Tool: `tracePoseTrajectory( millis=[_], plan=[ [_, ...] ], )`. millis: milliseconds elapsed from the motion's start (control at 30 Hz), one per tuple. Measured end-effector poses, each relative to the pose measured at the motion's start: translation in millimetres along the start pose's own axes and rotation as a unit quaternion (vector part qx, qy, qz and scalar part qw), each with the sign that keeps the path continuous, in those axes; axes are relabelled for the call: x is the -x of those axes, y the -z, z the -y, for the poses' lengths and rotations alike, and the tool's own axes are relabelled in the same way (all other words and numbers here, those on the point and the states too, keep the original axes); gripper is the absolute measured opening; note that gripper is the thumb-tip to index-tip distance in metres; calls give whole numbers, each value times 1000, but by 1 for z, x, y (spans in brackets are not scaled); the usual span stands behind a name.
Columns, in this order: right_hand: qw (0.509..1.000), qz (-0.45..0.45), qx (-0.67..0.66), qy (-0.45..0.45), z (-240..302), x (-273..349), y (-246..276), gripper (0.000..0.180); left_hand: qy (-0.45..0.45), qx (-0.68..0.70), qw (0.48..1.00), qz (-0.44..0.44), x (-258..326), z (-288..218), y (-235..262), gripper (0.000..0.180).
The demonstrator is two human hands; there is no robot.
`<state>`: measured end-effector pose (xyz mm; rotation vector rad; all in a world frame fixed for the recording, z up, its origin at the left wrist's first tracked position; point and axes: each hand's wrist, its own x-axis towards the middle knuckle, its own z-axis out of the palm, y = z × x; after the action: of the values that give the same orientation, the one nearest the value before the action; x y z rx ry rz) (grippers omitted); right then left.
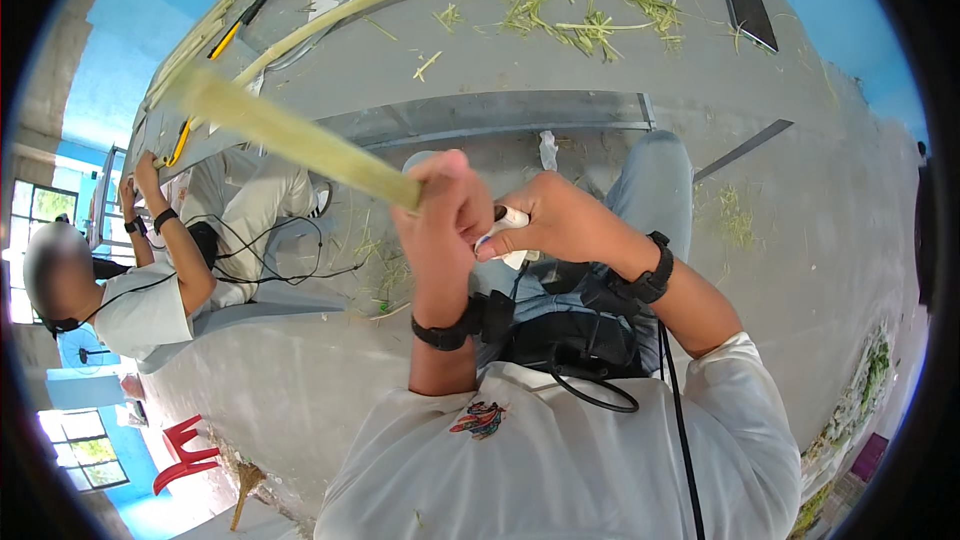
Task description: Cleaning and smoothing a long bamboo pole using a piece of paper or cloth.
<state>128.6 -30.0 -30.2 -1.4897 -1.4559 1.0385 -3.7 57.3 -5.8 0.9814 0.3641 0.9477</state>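
Head view: left hand (440,210) is fisted tight round the near end of a long pale green stalk (290,135), fingers fully wrapped, thumb side up. Stalk runs from that fist up and to the left, tilted, far end blurred and ending near the table edge. Right hand (560,220) sits just beside the left, touching it at the knuckles, fingers curled closed on a small white-handled tool (508,220); its tip points at the left fist, blade itself not readable. Both wrists carry black wrist straps (650,275), with a black cable running down from the right one across the white shirt (560,460). Below the hands: a black pouch (570,335) on the lap, jeans-clad knee beyond. Past the knee is a grey metal bench edge (500,115), then the grey concrete floor (820,200) strewn with green trimmings (580,10). More peeled stalks (320,25) lie together at upper left, a yellow-handled tool (225,40) next to them. A dark flat tablet (748,8) lies at upper right, well apart from the rest. At left a second person (150,290) in a white shirt, both arms raised, holding another stalk end. Red plastic chair (185,450) at lower left.
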Motion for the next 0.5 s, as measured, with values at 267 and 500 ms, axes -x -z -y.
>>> tracePoseTrajectory(
  millis=[267,500],
  plan=[
    [999,19,-27,-21,-5,1,3,49,50,83,988,117,-8,-3,14,45],
    [999,-18,-34,-28,-10,14,2,49,9,40,998,51,-7,7,5,45]
  ],
)
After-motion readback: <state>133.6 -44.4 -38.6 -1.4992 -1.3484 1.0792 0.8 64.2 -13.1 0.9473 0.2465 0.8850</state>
